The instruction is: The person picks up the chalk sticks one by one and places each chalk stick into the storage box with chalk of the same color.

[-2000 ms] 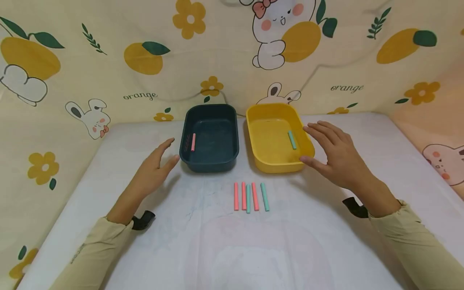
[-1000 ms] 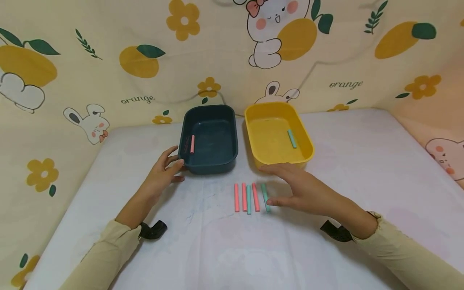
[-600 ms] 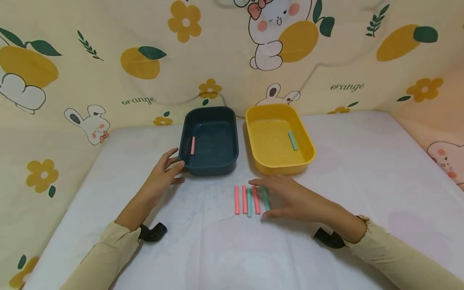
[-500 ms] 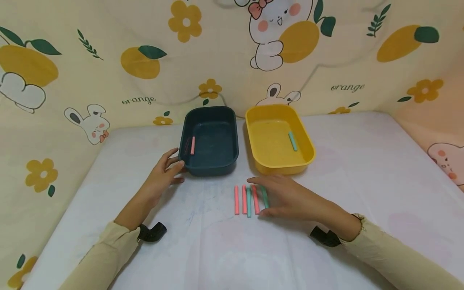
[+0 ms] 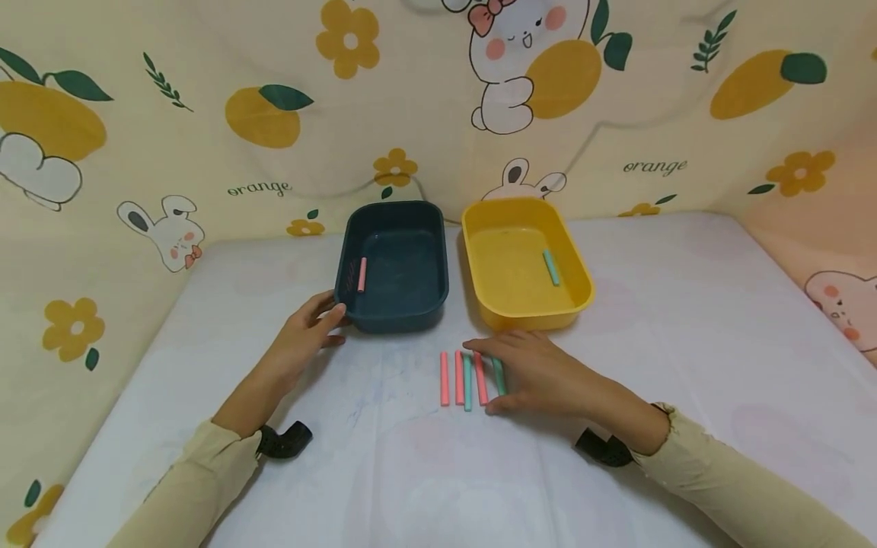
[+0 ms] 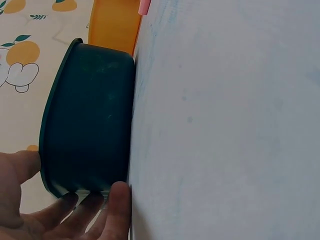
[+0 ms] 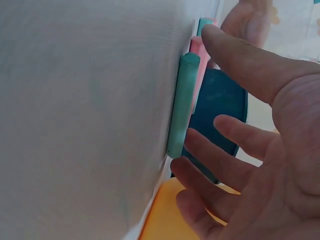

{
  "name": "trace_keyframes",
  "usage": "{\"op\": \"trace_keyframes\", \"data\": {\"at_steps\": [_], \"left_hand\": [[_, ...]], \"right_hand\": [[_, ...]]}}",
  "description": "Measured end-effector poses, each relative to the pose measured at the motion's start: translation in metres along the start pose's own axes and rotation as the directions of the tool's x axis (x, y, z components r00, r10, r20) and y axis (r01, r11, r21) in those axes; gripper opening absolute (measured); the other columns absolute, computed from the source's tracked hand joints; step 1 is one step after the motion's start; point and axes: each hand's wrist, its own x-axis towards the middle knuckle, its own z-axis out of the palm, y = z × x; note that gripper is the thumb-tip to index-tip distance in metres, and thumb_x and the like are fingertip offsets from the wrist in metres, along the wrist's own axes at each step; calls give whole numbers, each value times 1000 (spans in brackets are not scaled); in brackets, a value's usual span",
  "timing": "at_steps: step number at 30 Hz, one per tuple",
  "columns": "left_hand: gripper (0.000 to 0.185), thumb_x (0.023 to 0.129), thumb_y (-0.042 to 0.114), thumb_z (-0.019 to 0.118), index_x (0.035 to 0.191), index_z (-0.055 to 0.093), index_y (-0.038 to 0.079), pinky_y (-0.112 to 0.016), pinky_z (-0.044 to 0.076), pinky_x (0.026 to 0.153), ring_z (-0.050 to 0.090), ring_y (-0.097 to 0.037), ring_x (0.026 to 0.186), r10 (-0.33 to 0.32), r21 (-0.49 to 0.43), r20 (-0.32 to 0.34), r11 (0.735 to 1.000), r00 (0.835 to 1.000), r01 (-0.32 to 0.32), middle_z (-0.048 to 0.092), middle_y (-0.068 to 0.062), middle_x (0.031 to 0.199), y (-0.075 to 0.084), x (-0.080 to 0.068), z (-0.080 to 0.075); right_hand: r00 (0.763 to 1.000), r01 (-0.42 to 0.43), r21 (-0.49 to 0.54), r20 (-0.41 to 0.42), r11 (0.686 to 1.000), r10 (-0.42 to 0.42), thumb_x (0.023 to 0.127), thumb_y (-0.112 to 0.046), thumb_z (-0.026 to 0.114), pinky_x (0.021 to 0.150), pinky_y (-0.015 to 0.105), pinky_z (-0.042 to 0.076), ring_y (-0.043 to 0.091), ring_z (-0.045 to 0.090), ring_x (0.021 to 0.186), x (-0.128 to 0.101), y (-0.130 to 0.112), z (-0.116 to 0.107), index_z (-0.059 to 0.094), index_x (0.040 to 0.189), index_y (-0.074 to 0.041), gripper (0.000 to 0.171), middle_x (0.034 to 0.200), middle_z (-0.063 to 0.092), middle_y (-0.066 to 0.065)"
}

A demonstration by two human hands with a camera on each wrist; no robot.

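A short row of chalk sticks lies on the white cloth in the head view: a pink chalk (image 5: 444, 379), another pink one, a green chalk (image 5: 468, 384), a third pink chalk (image 5: 481, 380) and a green chalk (image 5: 499, 377). My right hand (image 5: 541, 377) hovers over the right end, thumb and index finger spread near the row; it partly hides the rightmost green chalk (image 7: 183, 107). Holding nothing, my left hand (image 5: 291, 342) touches the left side of the dark blue bin (image 6: 90, 115), thumb at its rim and fingers along its wall.
A pink chalk (image 5: 361, 275) lies inside the dark blue bin. Beside it stands a yellow bin (image 5: 527, 312) with a green chalk (image 5: 551, 268) inside. A patterned curtain (image 5: 404, 76) hangs behind both bins.
My right hand has come from beside the yellow bin, moving left and nearer to me, over the chalk row. My left hand has moved in to touch the dark blue bin.
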Motion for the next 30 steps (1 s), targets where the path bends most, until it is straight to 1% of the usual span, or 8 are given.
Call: {"op": "trace_keyframes", "data": {"at_steps": [4,11,13,16,18,23,26,30], "left_hand": [[61,106,34,48,158,25,14,-33,53,103,48,-32,137,-6,-6,-7,1000,1000,6,34,-12,161,0,-2,0],[62,105,37,49,158,26,16,-36,51,106,48,-32,138,-40,-21,-14,999,999,40,33,-11,161,-9,-6,1],[60,105,36,50,157,28,16,-33,54,102,49,-32,137,-28,-23,-13,999,1000,27,35,-11,160,-11,-6,0],[61,104,33,53,156,29,14,-27,56,93,53,-33,133,23,-41,-8,999,1000,-23,37,-12,159,-12,-3,-3],[64,103,30,55,158,25,16,-25,57,90,52,-33,132,50,-59,-1,997,999,-50,35,-12,160,-10,-1,-5],[74,102,25,58,161,13,26,-34,57,97,48,-33,135,76,-131,14,989,997,-74,28,-12,163,-5,2,-9],[73,101,25,59,160,16,31,-36,56,98,47,-33,136,93,-166,34,982,995,-86,26,-12,163,-5,5,-10],[67,102,24,58,159,23,31,-30,58,93,47,-31,133,108,-170,46,980,993,-99,25,-10,163,-2,7,-9]], "right_hand": [[1000,8,-7,1,1000,-8,72,-44,88,116,52,35,24,48,134,1,-2,1,52,144,-26,83,143,57,-5],[1000,-1,-10,22,1000,1,73,-40,88,116,52,36,24,48,133,-1,-5,8,50,145,-28,81,142,58,-4],[1000,-5,0,24,1000,5,74,-39,88,116,51,37,23,47,133,-1,-6,9,50,145,-28,82,142,57,-4],[1000,-14,11,15,1000,14,73,-39,88,114,50,40,22,48,131,-1,-6,7,49,146,-28,83,144,55,-4],[1000,-6,11,0,1000,6,73,-39,89,113,49,41,22,48,130,-1,-5,5,48,146,-28,84,143,55,-4],[998,48,20,-40,999,-47,73,-42,88,112,48,42,21,49,128,-1,-1,2,47,147,-26,86,142,55,-5],[997,60,31,-54,998,-59,73,-43,88,111,48,43,19,50,127,-2,0,1,46,147,-26,87,140,56,-7],[995,71,42,-73,997,-68,73,-43,88,109,46,45,18,50,125,-2,0,-1,46,147,-26,87,137,57,-7]]}}
